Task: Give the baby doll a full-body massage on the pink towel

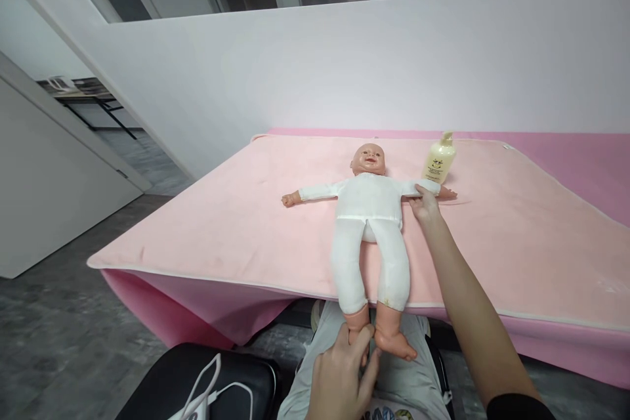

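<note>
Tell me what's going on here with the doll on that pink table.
A person is handling a baby doll in white clothes that lies face up on a pink blanket, its legs reaching past the near edge. The left hand grips the doll's foot below the table edge. The right hand rests on the doll's outstretched arm near the shoulder. A cream pump bottle stands upright on the blanket just beyond that arm, close to the doll's head.
</note>
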A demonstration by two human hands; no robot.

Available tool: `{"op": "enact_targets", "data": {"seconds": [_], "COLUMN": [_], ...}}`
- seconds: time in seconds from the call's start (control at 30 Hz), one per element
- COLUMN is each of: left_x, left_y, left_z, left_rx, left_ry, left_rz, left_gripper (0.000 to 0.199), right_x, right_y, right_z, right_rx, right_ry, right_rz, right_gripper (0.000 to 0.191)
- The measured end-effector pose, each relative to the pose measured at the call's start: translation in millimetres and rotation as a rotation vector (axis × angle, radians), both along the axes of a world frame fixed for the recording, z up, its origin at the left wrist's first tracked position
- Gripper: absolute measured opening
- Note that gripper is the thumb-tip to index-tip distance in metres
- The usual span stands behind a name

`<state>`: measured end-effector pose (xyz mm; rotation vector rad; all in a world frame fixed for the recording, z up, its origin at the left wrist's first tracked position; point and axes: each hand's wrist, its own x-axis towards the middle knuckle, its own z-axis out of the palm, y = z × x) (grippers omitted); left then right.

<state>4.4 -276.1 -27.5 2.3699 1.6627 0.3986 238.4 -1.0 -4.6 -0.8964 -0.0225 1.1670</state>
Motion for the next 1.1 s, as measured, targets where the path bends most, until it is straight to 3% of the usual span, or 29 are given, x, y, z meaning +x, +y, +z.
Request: {"op": "enact_targets", "data": {"seconds": [0.13, 0.3, 0.47, 0.6, 0.67, 0.77, 0.9, 1.1], "left_x": [-3.4, -19.1, -36.2, -40.5, -39.2, -33.5, -22.0, -1.1], "left_y": [2.2, 5.0, 17.4, 35.5, 45.6, 60.5, 78.5, 120.2], "left_z": [10.9, 34.7, 56.3, 67.2, 72.4, 80.7, 92.8, 95.6], "left_rx": [-0.039, 0.015, 0.122, 0.231, 0.308, 0.379, 0.351, 0.248], "left_ry": [0.058, 0.053, -0.022, -0.033, -0.091, -0.193, -0.278, -0.377], "left_rz": [0.013, 0.131, 0.244, 0.362, 0.417, 0.383, 0.3, 0.191], "left_gripper": [0.016, 0.016, 0.02, 0.014, 0.023, 0.039, 0.045, 0.048], "right_x": [0.1, -3.6, -9.8, -13.1, -15.5, -20.7, -27.3, -28.6], "right_y": [-0.4, -1.2, -2.4, -4.8, -7.2, -11.8, -17.4, -19.9], "right_z": [-0.3, -2.0, -5.4, -5.7, -4.4, -1.8, 0.8, 0.7], "right_rx": [-0.006, 0.016, 0.024, -0.008, -0.009, 0.017, 0.087, 0.124], "right_ry": [0.007, -0.045, -0.319, -0.585, -0.713, -0.9, -1.2, -1.747], "right_rz": [0.002, -0.03, -0.154, -0.161, -0.159, -0.168, -0.16, 0.053], "right_gripper": [0.034, 0.043, 0.047, 0.041, 0.041, 0.043, 0.045, 0.064]}}
